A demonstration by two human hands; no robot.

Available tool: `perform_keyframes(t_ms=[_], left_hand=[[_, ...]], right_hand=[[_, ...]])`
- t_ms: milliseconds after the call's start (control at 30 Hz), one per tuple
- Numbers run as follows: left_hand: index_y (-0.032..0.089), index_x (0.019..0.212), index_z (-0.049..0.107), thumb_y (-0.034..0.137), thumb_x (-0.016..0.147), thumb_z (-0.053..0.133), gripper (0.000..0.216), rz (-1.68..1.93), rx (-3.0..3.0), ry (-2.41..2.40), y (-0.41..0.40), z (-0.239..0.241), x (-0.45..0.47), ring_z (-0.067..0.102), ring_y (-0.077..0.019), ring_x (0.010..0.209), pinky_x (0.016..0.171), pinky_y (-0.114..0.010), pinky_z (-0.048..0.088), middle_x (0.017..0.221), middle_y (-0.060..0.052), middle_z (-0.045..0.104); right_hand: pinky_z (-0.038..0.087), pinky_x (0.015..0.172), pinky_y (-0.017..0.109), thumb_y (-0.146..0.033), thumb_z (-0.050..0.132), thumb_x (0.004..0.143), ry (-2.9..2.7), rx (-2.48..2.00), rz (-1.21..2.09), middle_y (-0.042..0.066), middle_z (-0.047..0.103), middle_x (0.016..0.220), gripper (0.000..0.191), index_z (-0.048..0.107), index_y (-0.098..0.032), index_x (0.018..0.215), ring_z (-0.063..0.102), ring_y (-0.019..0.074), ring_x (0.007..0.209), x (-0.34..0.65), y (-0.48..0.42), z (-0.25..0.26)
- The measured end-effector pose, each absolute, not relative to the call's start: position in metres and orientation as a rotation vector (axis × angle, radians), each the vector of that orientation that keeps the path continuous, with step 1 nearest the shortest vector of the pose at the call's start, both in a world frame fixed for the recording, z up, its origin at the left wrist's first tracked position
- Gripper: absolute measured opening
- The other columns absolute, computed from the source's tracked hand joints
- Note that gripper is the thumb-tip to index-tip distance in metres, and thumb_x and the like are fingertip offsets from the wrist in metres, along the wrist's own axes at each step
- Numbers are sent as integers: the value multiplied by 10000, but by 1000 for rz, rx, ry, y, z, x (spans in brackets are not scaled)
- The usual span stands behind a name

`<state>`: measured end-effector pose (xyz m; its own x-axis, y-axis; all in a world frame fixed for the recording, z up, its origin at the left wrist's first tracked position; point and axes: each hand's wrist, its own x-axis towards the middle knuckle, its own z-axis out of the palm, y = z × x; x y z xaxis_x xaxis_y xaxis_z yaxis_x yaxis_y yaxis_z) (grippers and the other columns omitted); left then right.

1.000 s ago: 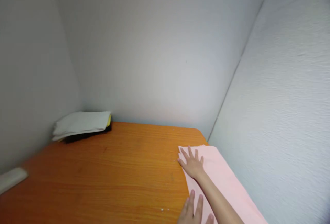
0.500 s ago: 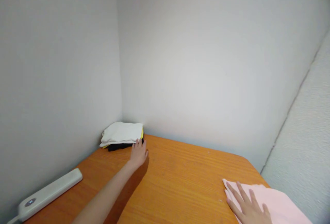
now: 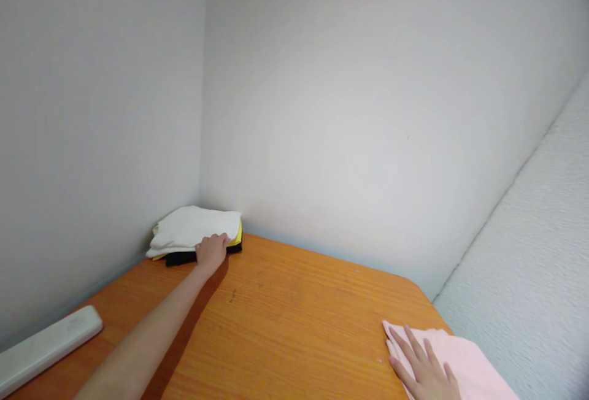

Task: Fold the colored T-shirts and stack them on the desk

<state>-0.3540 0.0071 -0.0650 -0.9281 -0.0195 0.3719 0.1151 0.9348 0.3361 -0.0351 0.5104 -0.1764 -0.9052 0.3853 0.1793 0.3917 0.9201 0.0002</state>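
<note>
At the far left corner of the table lies a stack of folded cloth: a white cloth on top, with a yellow cloth and a black cloth showing beneath. My left hand reaches to the front edge of this stack, its fingers bent over the white cloth's edge; the fingertips are partly hidden. Near the right edge, my right hand rests flat with fingers spread on a folded pink cloth. Part of that cloth lies beyond the bottom of the view.
The wooden table stands in a corner against pale walls. A long white device, perhaps a power strip, lies along the left edge beside my left forearm. At the right, a rough white surface meets the wall.
My left hand has moved onto the front of the stack, and its fingers have curled over the white cloth. My right hand stays spread on the pink cloth. The view has shifted slightly right.
</note>
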Motion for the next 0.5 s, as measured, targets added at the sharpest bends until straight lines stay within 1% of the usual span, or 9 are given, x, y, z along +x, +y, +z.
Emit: perform_keyframes(t_ms=[67,100,200,267,333,367,433,467,500], left_hand=[[177,987,631,329,973,301,364,-604,-11,-2656,2,-41,-358,618,-286,896,755,-349,416,936,-141,688],[175,1010,614,337,984,267,385,-651,3,-2612,1,-29,-357,619,-279,883,735,-335,414,931,-138,687],[161,1078,565,367,1008,175,447,-770,-29,-2469,8,0,-331,605,-254,922,763,-318,418,997,-131,675],[174,1051,570,401,1014,170,462,-844,-140,-2412,24,6,-292,606,-221,930,801,-292,432,1005,-95,680],[205,988,610,454,1004,256,433,-970,-441,-2447,43,6,-240,622,-193,938,838,-266,450,1003,-46,702],[213,990,636,478,986,330,405,-1085,-703,-2501,52,6,-212,627,-198,974,878,-275,453,1039,-41,711],[241,1094,667,507,933,465,371,-1306,-1150,-2611,63,11,-157,612,-224,1092,982,-323,432,1166,-43,699],[255,1166,655,507,924,485,389,-1442,-1262,-2633,64,16,-132,586,-234,1158,1029,-350,411,1236,-48,673],[271,1230,629,502,941,449,412,-1598,-1318,-2616,61,23,-110,560,-233,1206,1052,-366,400,1287,-47,645]], right_hand=[[238,1078,673,-665,230,907,-2906,-609,-72,-82,172,1591,615,262,-472,1490,170,368,1442,-35,509,-177],[240,1074,676,-672,218,912,-2908,-602,-80,-76,165,1594,622,238,-466,1499,168,371,1443,-35,509,-176],[244,1068,679,-673,222,924,-2912,-584,-106,-67,163,1597,615,219,-467,1503,164,376,1443,-34,506,-172],[245,1069,671,-672,229,928,-2920,-591,-112,-61,156,1600,612,216,-467,1504,166,374,1444,-33,503,-168],[238,1076,663,-674,223,932,-2935,-617,-109,-53,142,1604,615,214,-458,1507,156,369,1447,-33,500,-164],[232,1079,660,-677,222,933,-2943,-633,-107,-49,132,1606,618,211,-453,1509,146,368,1449,-33,499,-163],[217,1086,654,-674,229,937,-2962,-658,-106,-44,111,1611,618,204,-448,1512,127,366,1453,-34,496,-159],[210,1089,650,-670,237,940,-2973,-668,-105,-41,105,1612,615,203,-448,1512,123,365,1454,-34,494,-157],[205,1093,645,-665,245,943,-2984,-675,-102,-39,104,1613,611,203,-448,1512,121,364,1454,-34,493,-154]])
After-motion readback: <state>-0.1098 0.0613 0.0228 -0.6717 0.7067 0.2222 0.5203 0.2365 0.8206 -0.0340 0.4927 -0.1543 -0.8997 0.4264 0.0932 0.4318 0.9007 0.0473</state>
